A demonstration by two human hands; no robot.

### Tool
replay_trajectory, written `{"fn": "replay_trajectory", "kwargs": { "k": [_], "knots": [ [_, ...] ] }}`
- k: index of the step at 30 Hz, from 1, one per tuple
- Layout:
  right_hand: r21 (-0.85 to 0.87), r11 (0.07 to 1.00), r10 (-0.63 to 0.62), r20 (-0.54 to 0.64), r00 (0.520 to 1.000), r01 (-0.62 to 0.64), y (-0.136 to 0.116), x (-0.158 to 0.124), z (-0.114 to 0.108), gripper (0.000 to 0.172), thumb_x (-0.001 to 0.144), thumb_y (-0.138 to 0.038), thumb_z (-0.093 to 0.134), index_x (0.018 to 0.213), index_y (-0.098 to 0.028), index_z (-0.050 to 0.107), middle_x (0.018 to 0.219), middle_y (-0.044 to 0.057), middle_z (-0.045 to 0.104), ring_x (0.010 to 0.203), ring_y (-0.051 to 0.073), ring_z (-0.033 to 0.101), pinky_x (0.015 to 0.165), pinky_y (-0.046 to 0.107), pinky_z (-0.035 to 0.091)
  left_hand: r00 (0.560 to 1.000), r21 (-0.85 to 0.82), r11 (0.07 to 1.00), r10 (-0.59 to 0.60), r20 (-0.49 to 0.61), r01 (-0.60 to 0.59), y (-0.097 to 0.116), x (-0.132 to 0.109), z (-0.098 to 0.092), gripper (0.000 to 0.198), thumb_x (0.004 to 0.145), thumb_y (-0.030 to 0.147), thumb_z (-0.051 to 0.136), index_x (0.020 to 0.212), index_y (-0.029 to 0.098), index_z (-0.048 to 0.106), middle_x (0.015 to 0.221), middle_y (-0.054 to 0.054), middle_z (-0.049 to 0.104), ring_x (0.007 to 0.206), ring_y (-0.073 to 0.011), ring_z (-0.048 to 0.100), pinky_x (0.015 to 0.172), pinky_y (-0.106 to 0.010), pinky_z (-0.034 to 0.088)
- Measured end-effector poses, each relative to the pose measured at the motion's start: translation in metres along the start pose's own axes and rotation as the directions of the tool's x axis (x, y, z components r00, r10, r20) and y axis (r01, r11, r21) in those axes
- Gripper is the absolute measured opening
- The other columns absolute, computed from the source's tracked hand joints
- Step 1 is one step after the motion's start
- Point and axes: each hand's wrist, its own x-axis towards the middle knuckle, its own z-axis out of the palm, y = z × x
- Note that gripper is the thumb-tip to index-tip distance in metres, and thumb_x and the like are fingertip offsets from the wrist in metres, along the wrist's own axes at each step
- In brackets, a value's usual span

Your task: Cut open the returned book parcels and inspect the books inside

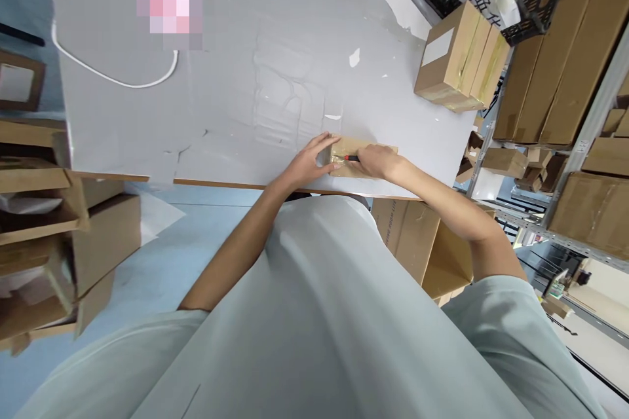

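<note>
A small cardboard box [363,143] with clear tape over its left end lies near the front edge of the grey table [216,111]. My left hand [312,160] holds the box's left end, fingers at the far side and thumb at the near side. Closed over the right part of the box, my right hand [377,161] grips a red and black box cutter [352,158]. The cutter points left, its tip at the taped end. Most of its handle is hidden in my fingers.
A taped carton [447,65] stands at the table's right, beside a black plastic crate [531,6]. A white cable [132,86] curves over the left side. Open cartons [108,236] stand at lower left, another [413,236] below the table. Shelves with boxes [590,209] line the right.
</note>
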Motion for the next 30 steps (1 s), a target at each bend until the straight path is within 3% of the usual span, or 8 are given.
{"fn": "replay_trajectory", "kwargs": {
  "k": [5,10,14,18,20,23,27,30],
  "knots": [
    [-0.062,0.965,0.258,0.092,0.962,-0.253,0.038,-0.028,0.009,0.035,0.115,-0.041,0.062,0.129,-0.021,0.087,0.128,0.022,0.086,0.12,0.039,0.083,0.095,0.044,0.061,1.0,0.002,1.0,0.019,-0.015,-0.019,-0.003,0.0,0.002,0.088,0.097,0.07,0.074,0.173,0.031,0.055,0.187,-0.012,0.04,0.173,-0.0374,0.041,0.14,-0.055,0.04],
    [-0.032,0.927,0.376,0.036,0.926,-0.375,0.093,-0.074,0.032,0.05,0.117,-0.053,0.057,0.128,-0.013,0.084,0.12,0.03,0.085,0.108,0.04,0.084,0.09,0.047,0.062,0.999,0.002,1.0,0.018,-0.034,-0.018,-0.007,0.003,0.005,0.085,0.095,0.062,0.075,0.173,0.034,0.056,0.185,-0.01,0.044,0.171,-0.0375,0.043,0.139,-0.055,0.042],
    [-0.084,0.836,0.548,0.103,0.83,-0.542,0.138,-0.109,0.047,0.039,0.115,-0.041,0.061,0.121,-0.009,0.084,0.123,0.033,0.082,0.113,0.041,0.082,0.09,0.046,0.058,0.999,-0.029,1.0,0.006,-0.038,-0.007,-0.007,-0.001,-0.001,0.085,0.096,0.067,0.075,0.173,0.036,0.056,0.185,-0.01,0.043,0.171,-0.0387,0.043,0.134,-0.056,0.049],
    [0.157,0.827,0.541,0.038,0.84,-0.54,0.165,-0.131,0.072,0.042,0.116,-0.048,0.059,0.115,-0.012,0.08,0.114,0.027,0.084,0.103,0.033,0.079,0.081,0.037,0.054,0.998,-0.101,0.995,-0.03,-0.052,0.025,-0.014,-0.016,-0.02,0.096,0.094,0.079,0.074,0.175,0.032,0.052,0.184,-0.013,0.045,0.16,-0.0409,0.058,0.127,-0.058,0.057],
    [0.453,0.784,0.508,-0.074,0.858,-0.425,0.157,-0.123,0.094,0.043,0.115,-0.054,0.06,0.113,-0.014,0.076,0.106,0.019,0.085,0.089,0.025,0.076,0.074,0.031,0.053,0.995,-0.135,0.989,-0.07,-0.068,0.06,-0.022,-0.025,-0.033,0.1,0.092,0.081,0.076,0.175,0.032,0.05,0.184,-0.013,0.045,0.155,-0.0405,0.063,0.125,-0.058,0.059],
    [0.872,0.473,0.52,-0.159,0.839,-0.128,0.118,-0.087,0.13,0.06,0.105,-0.073,0.066,0.116,-0.015,0.072,0.104,0.011,0.083,0.062,0.013,0.062,0.057,0.026,0.051,0.986,-0.154,0.982,-0.126,-0.105,0.109,-0.039,-0.034,-0.051,0.1,0.088,0.073,0.083,0.173,0.031,0.053,0.184,-0.014,0.046,0.151,-0.0407,0.066,0.123,-0.059,0.06],
    [0.978,0.111,0.533,-0.208,0.82,0.176,0.044,-0.032,0.156,0.082,0.086,-0.087,0.076,0.123,-0.015,0.071,0.08,-0.001,0.072,0.049,0.009,0.05,0.052,0.025,0.05,0.964,-0.126,0.979,-0.184,-0.19,0.162,-0.059,-0.039,-0.066,0.091,0.08,0.051,0.088,0.165,0.028,0.062,0.176,-0.015,0.056,0.14,-0.0377,0.073,0.119,-0.057,0.063],
    [0.95,0.034,0.528,-0.28,0.802,0.31,0.007,-0.019,0.153,0.078,0.083,-0.087,0.078,0.116,-0.017,0.071,0.067,-0.009,0.058,0.048,0.011,0.051,0.051,0.025,0.048,0.947,-0.123,0.97,-0.233,-0.22,0.21,-0.068,-0.036,-0.065,0.086,0.075,0.034,0.083,0.159,0.03,0.064,0.168,-0.013,0.063,0.132,-0.0322,0.075,0.111,-0.049,0.067]
  ]
}}
